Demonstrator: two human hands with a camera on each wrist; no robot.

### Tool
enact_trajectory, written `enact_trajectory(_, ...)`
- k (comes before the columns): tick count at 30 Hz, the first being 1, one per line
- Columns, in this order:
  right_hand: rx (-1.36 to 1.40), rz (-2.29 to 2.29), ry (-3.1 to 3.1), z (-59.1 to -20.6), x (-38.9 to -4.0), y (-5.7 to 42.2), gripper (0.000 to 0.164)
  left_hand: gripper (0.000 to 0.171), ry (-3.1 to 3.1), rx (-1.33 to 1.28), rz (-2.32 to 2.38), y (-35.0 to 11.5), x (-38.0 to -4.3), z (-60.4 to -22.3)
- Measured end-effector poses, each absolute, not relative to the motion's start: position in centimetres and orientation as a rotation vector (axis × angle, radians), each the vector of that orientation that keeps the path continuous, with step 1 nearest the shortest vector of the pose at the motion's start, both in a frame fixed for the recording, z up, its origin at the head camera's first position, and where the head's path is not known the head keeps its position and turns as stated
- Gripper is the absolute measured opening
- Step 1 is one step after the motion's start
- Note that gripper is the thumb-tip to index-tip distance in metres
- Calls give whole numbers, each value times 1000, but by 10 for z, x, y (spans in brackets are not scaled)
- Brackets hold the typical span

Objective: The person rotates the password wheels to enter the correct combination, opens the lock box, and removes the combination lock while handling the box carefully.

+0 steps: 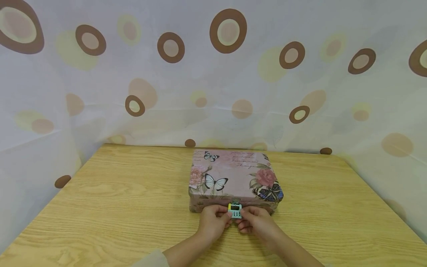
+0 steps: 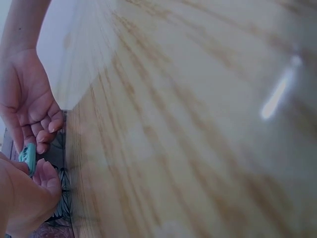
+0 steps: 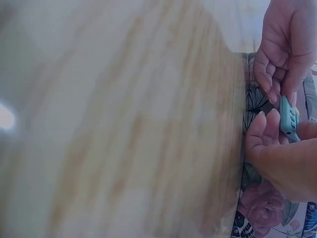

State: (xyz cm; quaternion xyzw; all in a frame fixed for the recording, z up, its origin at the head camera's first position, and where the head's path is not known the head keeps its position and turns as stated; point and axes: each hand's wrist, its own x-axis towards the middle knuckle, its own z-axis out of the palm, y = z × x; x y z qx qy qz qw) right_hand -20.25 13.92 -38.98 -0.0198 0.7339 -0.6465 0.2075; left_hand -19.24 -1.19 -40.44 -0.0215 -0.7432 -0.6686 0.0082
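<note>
A small teal combination padlock (image 1: pixel 235 213) with a yellow edge sits at the metal clasp (image 1: pixel 235 200) on the front of a pink box. The box (image 1: pixel 237 178) has a shut lid printed with butterflies and roses. From the left, my left hand (image 1: pixel 212 222) pinches the padlock's side between thumb and fingers. My right hand (image 1: pixel 260 223) pinches the opposite side. Up close in the right wrist view, the padlock (image 3: pixel 288 118) shows its row of dials between both hands. Whether the shackle is fastened through the clasp cannot be made out.
The box stands on a light wooden table (image 1: pixel 133 196), toward its back edge. Behind and along both sides hangs a pale curtain (image 1: pixel 200 74) with brown and yellow oval prints. Bright light reflects off the table (image 2: pixel 173 148) in the left wrist view.
</note>
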Motion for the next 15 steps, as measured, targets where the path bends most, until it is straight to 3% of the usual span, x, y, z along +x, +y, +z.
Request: enact_trajectory(15,-139,-1786,2050,-395,-204,135,27,12,-2326,-41,-2099,-12,-193,-404)
